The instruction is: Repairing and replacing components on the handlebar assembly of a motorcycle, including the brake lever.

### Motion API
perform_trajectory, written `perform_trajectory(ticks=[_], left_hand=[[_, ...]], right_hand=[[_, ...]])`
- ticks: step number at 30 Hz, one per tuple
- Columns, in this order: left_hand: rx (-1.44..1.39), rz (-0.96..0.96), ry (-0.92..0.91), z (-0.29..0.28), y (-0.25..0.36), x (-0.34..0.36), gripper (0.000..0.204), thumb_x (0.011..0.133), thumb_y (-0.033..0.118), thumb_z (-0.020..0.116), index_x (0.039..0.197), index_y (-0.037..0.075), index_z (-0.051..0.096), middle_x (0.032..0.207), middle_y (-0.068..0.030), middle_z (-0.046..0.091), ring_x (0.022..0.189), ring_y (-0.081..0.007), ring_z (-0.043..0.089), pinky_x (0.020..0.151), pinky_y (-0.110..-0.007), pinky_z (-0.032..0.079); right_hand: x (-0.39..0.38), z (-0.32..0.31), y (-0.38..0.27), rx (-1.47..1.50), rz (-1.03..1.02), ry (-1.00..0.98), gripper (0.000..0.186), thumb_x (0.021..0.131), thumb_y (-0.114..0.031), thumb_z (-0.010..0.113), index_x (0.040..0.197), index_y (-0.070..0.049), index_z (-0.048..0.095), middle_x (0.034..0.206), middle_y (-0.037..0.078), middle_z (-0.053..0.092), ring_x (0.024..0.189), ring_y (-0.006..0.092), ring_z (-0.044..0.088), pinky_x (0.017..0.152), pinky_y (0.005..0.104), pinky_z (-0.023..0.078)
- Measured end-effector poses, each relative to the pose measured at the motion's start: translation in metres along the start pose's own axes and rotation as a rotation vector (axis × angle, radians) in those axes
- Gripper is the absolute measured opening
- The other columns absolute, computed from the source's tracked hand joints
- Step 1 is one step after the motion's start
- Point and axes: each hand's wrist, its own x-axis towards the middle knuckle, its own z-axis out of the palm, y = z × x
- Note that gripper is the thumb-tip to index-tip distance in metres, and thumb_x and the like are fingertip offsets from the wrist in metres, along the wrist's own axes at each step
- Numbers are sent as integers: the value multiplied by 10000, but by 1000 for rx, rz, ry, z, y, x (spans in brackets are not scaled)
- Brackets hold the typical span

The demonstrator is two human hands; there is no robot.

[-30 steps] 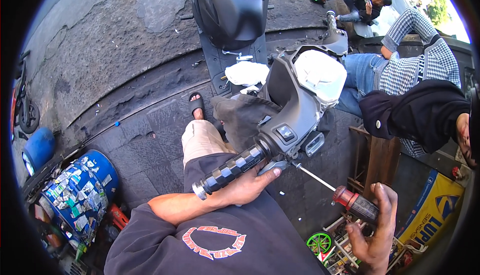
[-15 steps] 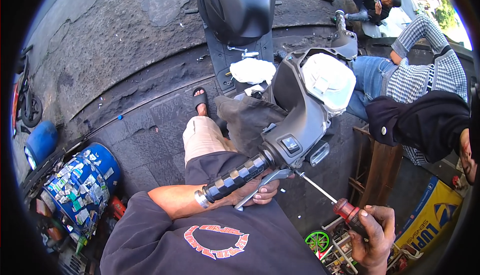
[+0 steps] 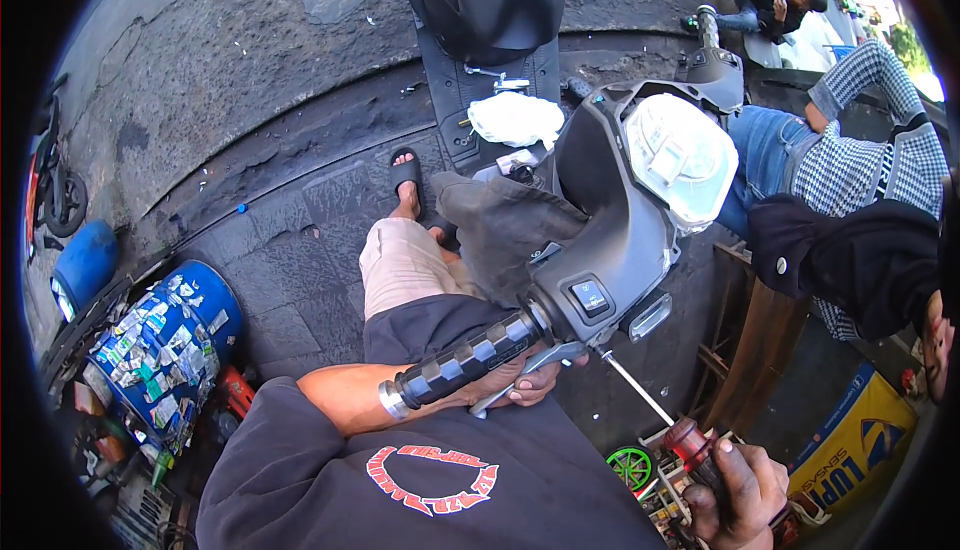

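A scooter's handlebar (image 3: pixel 620 250) with its plastic cover and clear headlight (image 3: pixel 680 158) stands in front of me. My left hand (image 3: pixel 537 382) reaches under the black rubber grip (image 3: pixel 470 357), its fingers curled round the grey brake lever (image 3: pixel 522 378). Down at the right, my right hand (image 3: pixel 742 495) grips a screwdriver (image 3: pixel 690 444) by its red and black handle. The long metal shaft slants up to the left, its tip at the lever's pivot below the switch housing (image 3: pixel 590 297). Exactly what the tip touches is too small to tell.
A white bundle (image 3: pixel 516 120) and metal tools (image 3: pixel 510 81) lie on the scooter's footboard before the dark seat body (image 3: pixel 490 10). Blue drums (image 3: pixel 215 300) stand at left. A person in a checked top (image 3: pixel 850 165) is close at right; another person (image 3: pixel 775 0) sits farther back.
My view has shifted slightly, so the scooter sits a little farther right. The right fingers have changed their hold on the screwdriver handle. The left hand stays on the lever.
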Motion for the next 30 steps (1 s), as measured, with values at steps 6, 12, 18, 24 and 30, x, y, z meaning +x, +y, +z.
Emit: perform_trajectory(ticks=[6, 12, 18, 24, 30], left_hand=[[178, -44, 194, 15, 0, -1, 576, 1003, 519, 448, 1219, -11, 511, 540, 74, 425, 402, -26, 412, 367, -184, 329], [217, -82, 191, 12, 5, 3, 572, 1010, 500, 460, 1223, -28, 511, 527, 70, 440, 381, -36, 422, 372, -184, 335], [289, -60, 244, 15, 8, 1, 577, 1013, 517, 433, 1200, -20, 530, 500, 76, 441, 341, -36, 396, 350, -189, 297], [223, -65, 255, 20, 8, 2, 560, 1023, 500, 422, 1180, -26, 535, 499, 75, 438, 344, -36, 390, 347, -188, 288], [257, -41, 245, 12, 4, 2, 547, 1042, 471, 389, 1220, -30, 519, 504, 73, 432, 350, -36, 389, 344, -179, 297]], right_hand=[[-20, 5, -11, 187, 236, -61, 618, 809, -286, 723, 1257, 83, 511, 1062, 212, 578, 930, 293, 610, 742, 338, 501], [-13, 13, -9, -16, 14, 148, 556, 811, -224, 707, 1285, -9, 515, 904, 172, 587, 738, 262, 584, 664, 348, 471], [-19, 18, -9, 343, 498, 169, 586, 795, -210, 753, 1279, 16, 513, 839, 144, 637, 660, 324, 646, 606, 366, 534], [-25, 8, -14, -129, 80, 17, 479, 804, -159, 744, 1224, -8, 571, 1027, 202, 591, 789, 309, 639, 654, 338, 515], [-17, 10, -18, -16, 135, 246, 582, 718, -75, 771, 1257, -36, 552, 968, 170, 590, 756, 294, 597, 657, 376, 491]])
